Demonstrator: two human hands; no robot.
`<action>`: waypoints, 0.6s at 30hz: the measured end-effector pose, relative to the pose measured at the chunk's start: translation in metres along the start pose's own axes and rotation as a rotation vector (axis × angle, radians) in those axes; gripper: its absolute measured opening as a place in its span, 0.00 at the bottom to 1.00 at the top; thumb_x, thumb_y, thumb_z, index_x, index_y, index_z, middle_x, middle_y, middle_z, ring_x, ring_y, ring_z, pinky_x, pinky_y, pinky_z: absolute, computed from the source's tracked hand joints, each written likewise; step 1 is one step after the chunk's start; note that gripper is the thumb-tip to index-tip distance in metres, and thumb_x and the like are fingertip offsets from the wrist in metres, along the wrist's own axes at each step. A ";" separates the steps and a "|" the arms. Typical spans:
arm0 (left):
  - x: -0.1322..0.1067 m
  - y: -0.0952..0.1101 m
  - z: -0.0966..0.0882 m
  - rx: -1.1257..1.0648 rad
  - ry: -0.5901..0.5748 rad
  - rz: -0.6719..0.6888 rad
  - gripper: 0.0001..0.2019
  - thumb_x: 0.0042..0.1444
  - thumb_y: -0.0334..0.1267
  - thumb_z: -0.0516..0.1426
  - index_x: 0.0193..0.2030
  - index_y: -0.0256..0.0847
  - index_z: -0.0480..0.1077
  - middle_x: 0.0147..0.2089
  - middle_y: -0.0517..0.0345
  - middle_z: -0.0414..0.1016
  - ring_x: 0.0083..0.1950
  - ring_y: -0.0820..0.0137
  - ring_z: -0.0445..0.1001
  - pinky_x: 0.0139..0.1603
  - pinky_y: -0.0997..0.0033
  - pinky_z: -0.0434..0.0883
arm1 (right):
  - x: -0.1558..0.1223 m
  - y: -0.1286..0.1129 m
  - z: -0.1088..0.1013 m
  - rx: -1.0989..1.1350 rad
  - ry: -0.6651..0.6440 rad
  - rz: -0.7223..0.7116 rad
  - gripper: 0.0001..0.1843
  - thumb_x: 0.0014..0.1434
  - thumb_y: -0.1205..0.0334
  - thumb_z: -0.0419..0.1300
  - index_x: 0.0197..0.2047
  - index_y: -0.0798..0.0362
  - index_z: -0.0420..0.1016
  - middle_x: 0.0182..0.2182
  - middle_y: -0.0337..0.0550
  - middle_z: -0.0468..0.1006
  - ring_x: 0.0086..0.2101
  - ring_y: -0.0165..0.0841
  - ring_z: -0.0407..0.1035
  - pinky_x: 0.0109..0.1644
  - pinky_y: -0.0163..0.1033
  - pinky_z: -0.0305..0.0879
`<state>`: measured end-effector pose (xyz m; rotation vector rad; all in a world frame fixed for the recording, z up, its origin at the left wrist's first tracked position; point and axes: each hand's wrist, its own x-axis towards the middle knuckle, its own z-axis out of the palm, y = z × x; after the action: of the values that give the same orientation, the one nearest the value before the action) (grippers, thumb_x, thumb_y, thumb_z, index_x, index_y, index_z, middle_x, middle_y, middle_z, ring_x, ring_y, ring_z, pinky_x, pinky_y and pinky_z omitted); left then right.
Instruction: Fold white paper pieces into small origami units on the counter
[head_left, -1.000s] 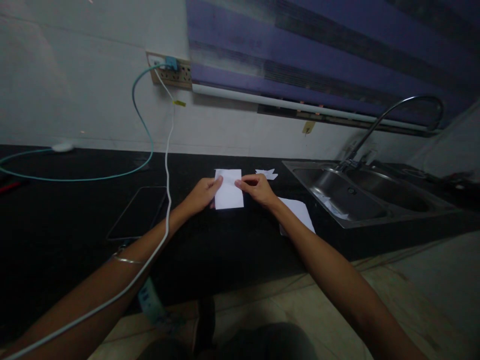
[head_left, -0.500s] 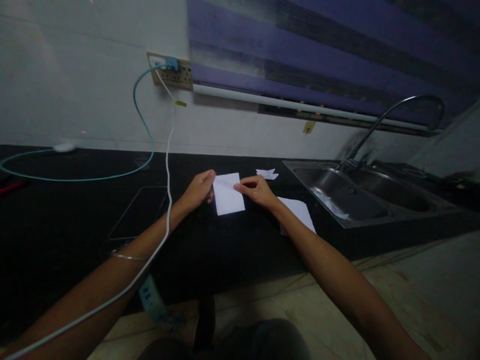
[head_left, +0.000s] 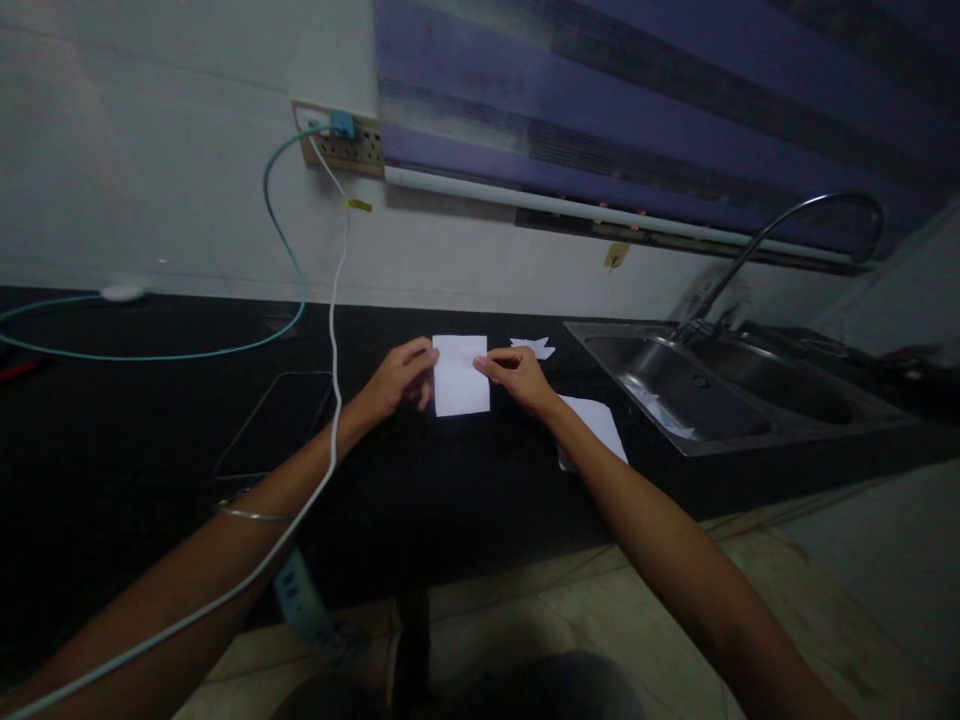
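Inside the left sink basin, pale patches show that I cannot identify. Over the black counter, I have the right hand pinching the white paper by its right edge; the left hand, fingers curled, meets its left edge, grip unclear.

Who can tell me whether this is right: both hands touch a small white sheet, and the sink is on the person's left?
No: the head view shows the sink on the person's right. The left hand and right hand do touch the small white sheet.
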<state>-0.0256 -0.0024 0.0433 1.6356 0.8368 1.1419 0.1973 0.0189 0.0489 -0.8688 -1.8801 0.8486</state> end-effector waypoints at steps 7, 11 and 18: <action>0.000 0.000 -0.002 -0.114 0.024 -0.049 0.08 0.50 0.38 0.63 0.35 0.39 0.72 0.18 0.64 0.68 0.14 0.78 0.63 0.14 0.77 0.50 | 0.002 0.004 0.000 0.015 0.021 0.026 0.22 0.54 0.40 0.63 0.26 0.52 0.77 0.24 0.40 0.72 0.30 0.32 0.64 0.32 0.38 0.57; 0.002 0.000 -0.003 -0.110 0.059 -0.071 0.10 0.49 0.38 0.63 0.37 0.36 0.77 0.16 0.60 0.69 0.14 0.77 0.63 0.14 0.77 0.48 | 0.004 0.011 0.002 0.114 0.072 0.031 0.17 0.53 0.45 0.65 0.34 0.51 0.82 0.32 0.44 0.78 0.33 0.33 0.68 0.32 0.38 0.60; 0.001 0.000 -0.005 -0.130 0.151 -0.045 0.14 0.47 0.35 0.62 0.41 0.35 0.80 0.20 0.58 0.72 0.16 0.78 0.62 0.15 0.78 0.50 | 0.004 0.016 0.003 0.207 0.057 0.030 0.17 0.52 0.52 0.68 0.45 0.47 0.83 0.41 0.47 0.82 0.39 0.38 0.73 0.35 0.41 0.67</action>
<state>-0.0298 0.0003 0.0443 1.4317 0.8721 1.2735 0.1964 0.0299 0.0363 -0.7866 -1.6989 1.0067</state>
